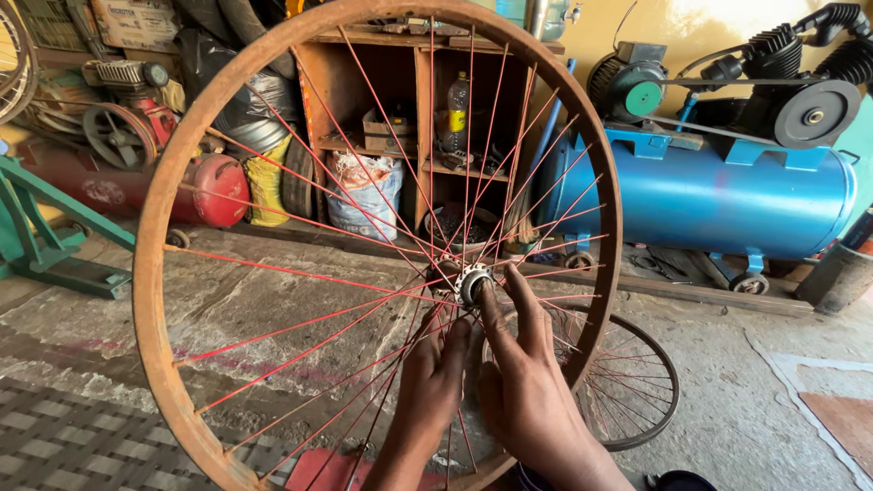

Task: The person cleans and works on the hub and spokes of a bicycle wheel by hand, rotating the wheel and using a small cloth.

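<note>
Head view: a large rusty wheel rim point(145, 273) stands upright in front of the camera, filling most of the frame, laced with thin red spokes point(300, 277) that run in to a metal hub point(471, 282) right of centre. Both hands reach up from the bottom edge to that hub. Left hand point(435, 382) sits behind the spokes, fingers point(455, 336) close together and pointing up, tips touching the spokes just under the hub; nothing is gripped inside it as far as can be seen. Right hand point(527, 391) is on the near side, fingers point(526, 305) spread narrow, index and middle tips resting against the hub and the spokes beside it; not closed around anything.

A second, smaller spoked wheel point(637, 391) lies flat on the concrete floor point(727, 400) behind the right hand, partly hidden by the big rim.

Background, well apart from the hands: blue air compressor tank point(709, 195) with motor and belt pulley point(812, 114) on top at right; wooden shelf unit point(423, 100) seen through the spokes, holding a plastic bottle point(459, 109) and small boxes; white sack point(364, 195) at its foot; red compressor tank point(214, 186) at left; green metal frame point(55, 241) at far left edge.
</note>
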